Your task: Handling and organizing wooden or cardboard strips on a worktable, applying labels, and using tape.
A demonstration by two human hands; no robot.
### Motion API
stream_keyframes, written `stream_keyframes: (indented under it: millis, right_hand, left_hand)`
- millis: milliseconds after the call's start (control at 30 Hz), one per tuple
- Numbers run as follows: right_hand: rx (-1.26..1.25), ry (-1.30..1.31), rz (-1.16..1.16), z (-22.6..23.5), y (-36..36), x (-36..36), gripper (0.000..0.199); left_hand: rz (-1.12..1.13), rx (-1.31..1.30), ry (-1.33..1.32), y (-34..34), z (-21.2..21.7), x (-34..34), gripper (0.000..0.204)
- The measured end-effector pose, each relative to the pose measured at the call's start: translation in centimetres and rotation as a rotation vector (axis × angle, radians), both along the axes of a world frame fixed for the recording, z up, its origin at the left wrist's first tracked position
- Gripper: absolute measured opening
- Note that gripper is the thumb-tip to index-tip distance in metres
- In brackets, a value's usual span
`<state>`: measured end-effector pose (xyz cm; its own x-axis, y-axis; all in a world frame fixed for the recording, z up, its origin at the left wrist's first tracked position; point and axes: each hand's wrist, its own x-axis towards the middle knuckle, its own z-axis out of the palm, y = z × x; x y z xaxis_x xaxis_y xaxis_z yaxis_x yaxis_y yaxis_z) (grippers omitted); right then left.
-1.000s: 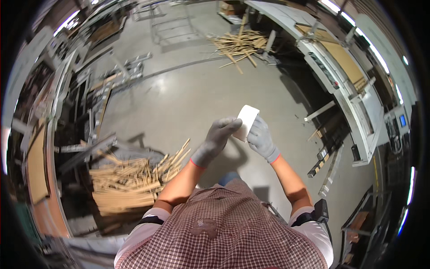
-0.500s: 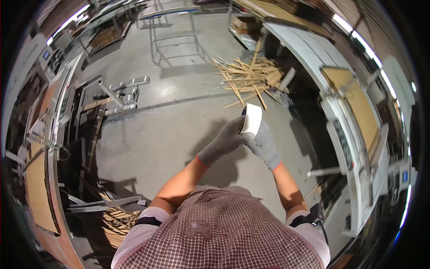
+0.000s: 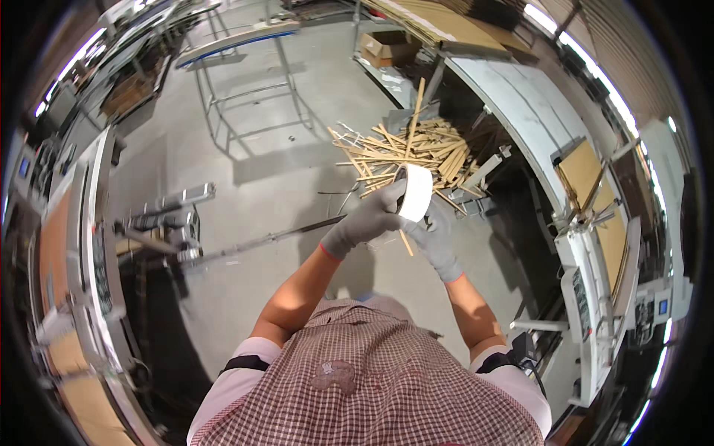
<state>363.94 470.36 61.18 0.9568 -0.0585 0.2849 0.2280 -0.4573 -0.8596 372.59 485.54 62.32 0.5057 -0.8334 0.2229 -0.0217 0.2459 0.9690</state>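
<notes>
The grey floor (image 3: 230, 293) carries a loose heap of thin wooden sticks (image 3: 442, 149) and a metal stand (image 3: 256, 94). At upper right, brown sheets (image 3: 450, 26) top a table; a tan board (image 3: 580, 169) lies on the pale bench (image 3: 513, 93) at right.

Strip lights (image 3: 540, 18) glare upper right, shadows (image 3: 279, 168) darken the floor (image 3: 253, 297), and edges bend (blackening outward).

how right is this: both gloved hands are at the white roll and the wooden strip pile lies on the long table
Wrong place: the head view shows the wooden strip pile on the floor, not the long table. The gloved left hand and gloved right hand are at the white roll.
</notes>
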Motion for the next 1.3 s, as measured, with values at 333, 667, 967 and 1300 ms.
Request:
stream_keyframes:
  millis: [333,667,967,1300]
  right_hand:
    - [-0.444,-0.422,-0.260,-6.8,-2.9,25.1,0.026]
    - [0.134,-0.007,-0.251,-5.2,-4.9,50.8,0.023]
    - [0.511,-0.038,-0.300,-6.8,-8.9,73.7,0.028]
    - [0.373,-0.233,-0.666,-7.5,-13.2,98.6,0.025]
  left_hand:
    - [0.078,0.078,0.066,-5.7,-6.8,26.1,0.023]
    - [0.010,-0.019,-0.109,-6.0,-5.0,51.6,0.045]
    - [-0.034,-0.020,-0.031,-12.4,-8.1,76.9,0.048]
    - [-0.081,0.010,0.263,-20.8,-7.9,100.7,0.035]
